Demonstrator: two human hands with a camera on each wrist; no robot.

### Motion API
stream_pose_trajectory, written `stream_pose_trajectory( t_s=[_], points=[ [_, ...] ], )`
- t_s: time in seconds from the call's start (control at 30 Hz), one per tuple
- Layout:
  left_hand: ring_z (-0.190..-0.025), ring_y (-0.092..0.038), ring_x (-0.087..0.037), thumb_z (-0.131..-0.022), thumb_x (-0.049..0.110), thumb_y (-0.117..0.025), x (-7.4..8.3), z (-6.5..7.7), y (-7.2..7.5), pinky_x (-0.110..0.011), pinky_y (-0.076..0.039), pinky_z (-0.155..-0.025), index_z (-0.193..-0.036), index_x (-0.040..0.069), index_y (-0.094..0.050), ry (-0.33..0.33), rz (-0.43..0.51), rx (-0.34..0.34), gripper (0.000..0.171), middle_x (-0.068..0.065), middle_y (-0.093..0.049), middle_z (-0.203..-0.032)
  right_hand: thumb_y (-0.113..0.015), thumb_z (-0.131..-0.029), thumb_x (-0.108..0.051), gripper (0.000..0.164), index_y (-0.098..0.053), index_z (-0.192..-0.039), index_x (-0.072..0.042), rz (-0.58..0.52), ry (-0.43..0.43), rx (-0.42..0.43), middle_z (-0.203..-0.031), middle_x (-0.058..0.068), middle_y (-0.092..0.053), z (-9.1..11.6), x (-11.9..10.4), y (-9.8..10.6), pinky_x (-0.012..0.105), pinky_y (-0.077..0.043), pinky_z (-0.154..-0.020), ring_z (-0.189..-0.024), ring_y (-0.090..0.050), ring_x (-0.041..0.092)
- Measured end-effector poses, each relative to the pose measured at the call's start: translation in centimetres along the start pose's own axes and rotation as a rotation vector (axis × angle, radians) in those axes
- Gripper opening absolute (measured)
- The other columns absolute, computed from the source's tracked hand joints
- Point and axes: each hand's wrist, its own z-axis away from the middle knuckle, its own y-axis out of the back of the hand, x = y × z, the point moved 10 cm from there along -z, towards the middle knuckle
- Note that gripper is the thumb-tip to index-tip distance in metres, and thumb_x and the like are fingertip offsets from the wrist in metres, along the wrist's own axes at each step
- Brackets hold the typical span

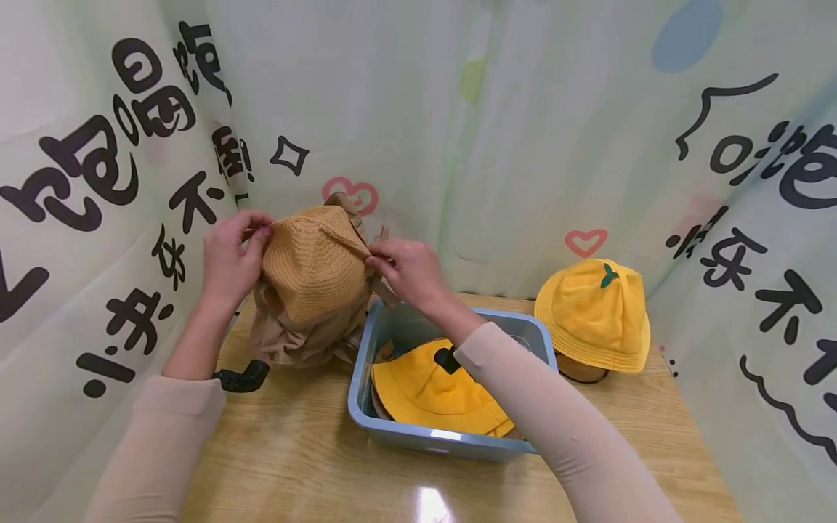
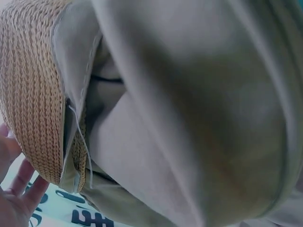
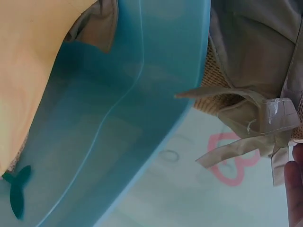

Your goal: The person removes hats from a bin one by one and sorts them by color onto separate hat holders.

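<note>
A tan woven hat stands at the left of the table over folds of beige cloth. My left hand pinches its upper left edge between thumb and fingers. At the opposite side my right hand pinches the hat's right edge. In the left wrist view, woven straw meets the beige cloth, and left fingers touch the straw's rim. The right wrist view shows a beige cloth bow beside my right fingers. Whether the cloth and straw are one hat, I cannot tell.
A blue plastic bin sits mid-table with a yellow bucket hat inside. Another yellow hat with a green sprout stands to its right on a dark-rimmed support. Printed curtains enclose the wooden table.
</note>
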Motion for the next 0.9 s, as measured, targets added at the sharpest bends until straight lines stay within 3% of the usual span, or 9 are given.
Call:
stream_pose_trajectory(
  t_s=[0.13, 0.33, 0.9],
  points=[
    [-0.104, -0.059, -0.041, -0.093, -0.004, -0.063, -0.3, 0.0, -0.4, -0.051, -0.044, -0.092, -0.097, -0.006, -0.068, 0.004, 0.011, -0.002, 0.007, -0.023, -0.071, -0.095, -0.068, -0.095, -0.024, 0.021, -0.078, -0.108, -0.011, 0.024, -0.017, -0.008, -0.103, 0.003, -0.077, 0.1, 0.3, -0.3, 0.033, -0.058, -0.077, -0.087, -0.073, 0.017],
    [-0.103, -0.06, -0.043, -0.093, -0.004, -0.063, -0.8, 0.0, -0.8, -0.05, -0.039, -0.092, -0.097, -0.006, -0.068, 0.015, 0.0, -0.009, 0.006, -0.023, -0.071, -0.095, -0.068, -0.095, -0.025, 0.02, -0.078, -0.108, -0.013, 0.044, -0.032, -0.029, -0.104, 0.002, -0.077, 0.1, 0.7, -1.0, 0.033, -0.057, -0.079, -0.088, -0.073, 0.017],
    [-0.098, -0.059, -0.045, -0.094, -0.004, -0.061, -2.7, 0.7, -2.2, -0.052, -0.039, -0.089, -0.097, -0.006, -0.068, 0.022, -0.038, -0.032, 0.007, -0.024, -0.071, -0.096, -0.066, -0.096, -0.03, 0.021, -0.078, -0.106, -0.016, 0.077, -0.09, -0.099, -0.1, 0.0, -0.077, 0.9, 1.5, -2.8, 0.034, -0.057, -0.071, -0.084, -0.072, 0.017]
  ],
)
